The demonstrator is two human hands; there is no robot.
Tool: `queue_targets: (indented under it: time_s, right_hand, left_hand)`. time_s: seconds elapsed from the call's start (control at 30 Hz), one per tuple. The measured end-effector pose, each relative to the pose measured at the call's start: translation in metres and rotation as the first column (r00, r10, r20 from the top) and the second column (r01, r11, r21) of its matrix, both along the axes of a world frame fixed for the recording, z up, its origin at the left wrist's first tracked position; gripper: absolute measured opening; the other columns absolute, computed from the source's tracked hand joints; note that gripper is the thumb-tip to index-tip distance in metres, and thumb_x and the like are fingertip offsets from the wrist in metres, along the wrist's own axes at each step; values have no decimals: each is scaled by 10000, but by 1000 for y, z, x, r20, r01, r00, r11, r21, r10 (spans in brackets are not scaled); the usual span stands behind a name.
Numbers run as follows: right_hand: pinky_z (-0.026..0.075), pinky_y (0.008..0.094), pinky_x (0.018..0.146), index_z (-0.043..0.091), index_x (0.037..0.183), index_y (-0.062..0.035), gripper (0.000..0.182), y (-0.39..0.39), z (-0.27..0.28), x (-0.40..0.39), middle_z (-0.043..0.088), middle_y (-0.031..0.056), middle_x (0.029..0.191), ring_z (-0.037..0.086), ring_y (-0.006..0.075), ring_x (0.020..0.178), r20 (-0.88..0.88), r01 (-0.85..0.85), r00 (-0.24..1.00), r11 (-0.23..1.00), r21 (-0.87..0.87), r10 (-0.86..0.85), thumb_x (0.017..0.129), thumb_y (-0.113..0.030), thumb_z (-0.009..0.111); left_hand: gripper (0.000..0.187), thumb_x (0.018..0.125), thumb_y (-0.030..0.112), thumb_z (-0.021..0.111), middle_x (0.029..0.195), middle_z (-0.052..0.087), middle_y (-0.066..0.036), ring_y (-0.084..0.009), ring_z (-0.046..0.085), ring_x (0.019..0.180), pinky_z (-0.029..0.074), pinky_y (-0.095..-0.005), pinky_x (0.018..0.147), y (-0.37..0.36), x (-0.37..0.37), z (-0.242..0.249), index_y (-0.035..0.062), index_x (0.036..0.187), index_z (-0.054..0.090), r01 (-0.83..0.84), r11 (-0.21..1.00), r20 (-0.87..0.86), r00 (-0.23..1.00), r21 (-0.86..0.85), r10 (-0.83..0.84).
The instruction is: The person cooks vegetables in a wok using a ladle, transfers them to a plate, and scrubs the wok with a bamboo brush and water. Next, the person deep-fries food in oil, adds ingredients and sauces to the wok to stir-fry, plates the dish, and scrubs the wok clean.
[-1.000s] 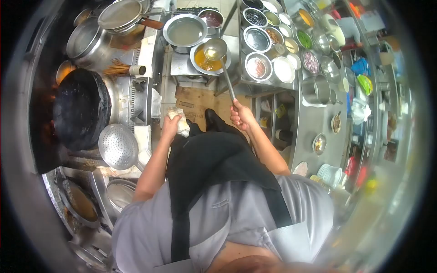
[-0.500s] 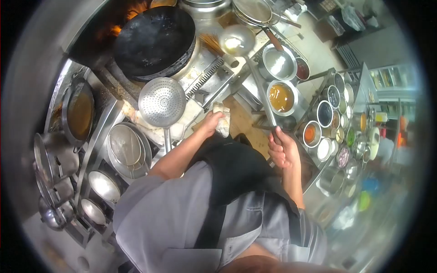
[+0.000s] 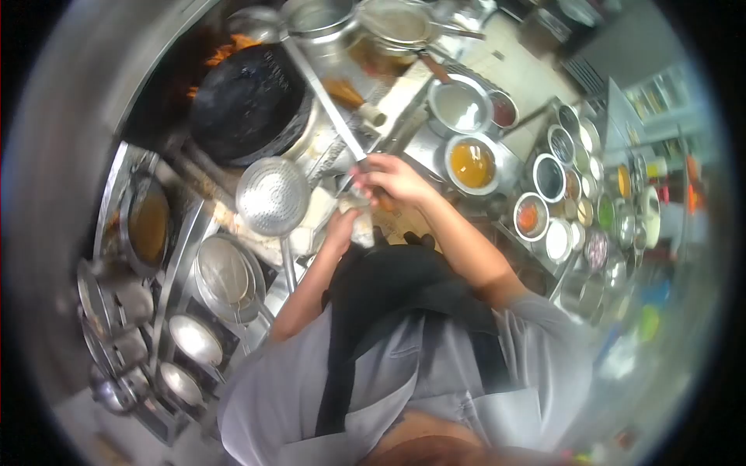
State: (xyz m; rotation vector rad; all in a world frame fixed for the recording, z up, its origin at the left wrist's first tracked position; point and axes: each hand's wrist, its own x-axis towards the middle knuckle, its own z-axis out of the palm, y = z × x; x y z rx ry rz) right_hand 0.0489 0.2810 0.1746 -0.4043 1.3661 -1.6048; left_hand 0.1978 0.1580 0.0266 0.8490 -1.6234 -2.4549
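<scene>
My right hand (image 3: 395,180) is closed around the handle of a long metal ladle (image 3: 326,101). The ladle's bowl is at the far side of the black wok (image 3: 249,105), close to orange flames. My left hand (image 3: 340,231) grips a folded whitish cloth (image 3: 362,225), partly hidden, just below my right hand. The wok sits on the burner, dark inside. A perforated skimmer (image 3: 272,196) lies left of my left hand, its handle pointing toward me.
Right of my hands stand a pot of amber liquid (image 3: 472,163) and a metal pot (image 3: 460,107). Several ingredient containers (image 3: 551,178) line the right counter. Wire strainers (image 3: 225,268) and a pan of brown liquid (image 3: 148,225) are on the left. Flames (image 3: 233,50) rise behind the wok.
My right hand has swung left and forward with the ladle, whose bowl moved from beside the pots to beyond the wok. My left hand still holds the cloth. The whole view has shifted slightly.
</scene>
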Motion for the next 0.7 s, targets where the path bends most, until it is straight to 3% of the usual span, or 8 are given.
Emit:
queue_targets:
  time_s: [0.07,0.1,0.13,0.17,0.37,0.5,0.6,0.7]
  right_hand:
    - [493,276,469,584,1153,24,286,-11,-34,-33,600,46,702,562,107,541,144,-104,981,977,-187,132,912,-110,510]
    - [504,343,498,590,1096,33,265,-22,-1,-31,617,107,680,602,198,541,-433,97,901,957,273,33,907,-146,539]
    - [512,412,563,575,1044,43,286,-36,-45,-44,626,183,696,622,325,573,-824,335,560,934,124,-91,907,-209,579]
    - [516,453,638,562,992,47,320,-29,-30,-47,619,237,710,622,432,642,-801,341,597,918,202,-46,900,-254,616]
    - [380,257,376,551,892,-42,189,121,15,-38,458,-24,597,461,85,453,79,241,970,944,-226,-229,975,-211,573]
    - [406,246,382,611,1034,-74,153,237,-18,-66,525,-1,664,477,84,455,68,504,861,831,-236,-503,964,-187,534]
    - [398,288,367,559,985,-21,299,287,-54,-113,520,34,578,518,118,406,-409,776,603,621,106,-684,999,-315,512]
    - [500,499,832,574,1023,56,430,320,-136,-177,645,329,926,632,472,921,-696,880,475,300,369,-539,972,-365,503]
  left_hand:
    - [339,844,120,597,1003,663,-107,-205,646,859,516,-348,770,6,4,-5,-33,1147,602,61,998,61,996,27,-63]
    - [344,846,120,596,1008,663,-108,-203,642,856,513,-348,770,15,5,-6,-37,1152,599,69,996,125,989,53,-75]
    - [344,846,120,596,1008,663,-108,-203,642,856,513,-348,770,26,1,-3,-37,1152,599,127,991,119,984,52,-132]
    - [336,846,120,599,1005,662,-106,-200,640,848,513,-343,758,35,1,3,-40,1141,599,148,988,145,980,-54,-139]
    - [312,844,108,611,979,651,-117,-196,634,829,516,-331,702,82,1,16,-46,1114,594,143,980,180,977,-142,-116]
    - [325,838,79,607,983,642,-135,-219,651,828,534,-342,688,109,6,17,-54,1132,570,96,992,220,972,-80,-76]
    - [332,830,58,606,987,640,-141,-237,661,815,546,-353,693,124,9,12,-57,1136,553,41,997,240,971,-62,-25]
    - [337,825,58,616,985,637,-144,-242,658,811,545,-357,695,140,15,14,-58,1134,550,16,996,258,966,-89,8]
